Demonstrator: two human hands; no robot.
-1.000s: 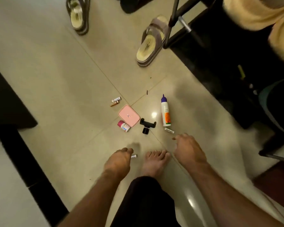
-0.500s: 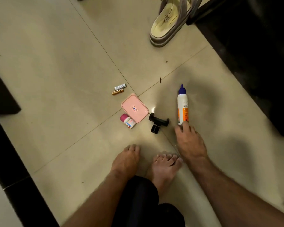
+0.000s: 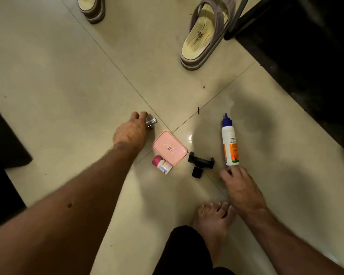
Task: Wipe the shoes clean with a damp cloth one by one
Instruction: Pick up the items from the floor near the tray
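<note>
Meanwhile the nearer sandal [image 3: 204,34] lies well ahead, long axis running away, closest to the flat, empty right hand [image 3: 241,187]; left hand [image 3: 130,132] pinches a battery [image 3: 151,122]

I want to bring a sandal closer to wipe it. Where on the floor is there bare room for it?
Bare tile lies between the left hand and the sandals, and right of the glue bottle up to the dark furniture. It is crowded around the pink case, small pink-capped bottle and black clamp.
</note>
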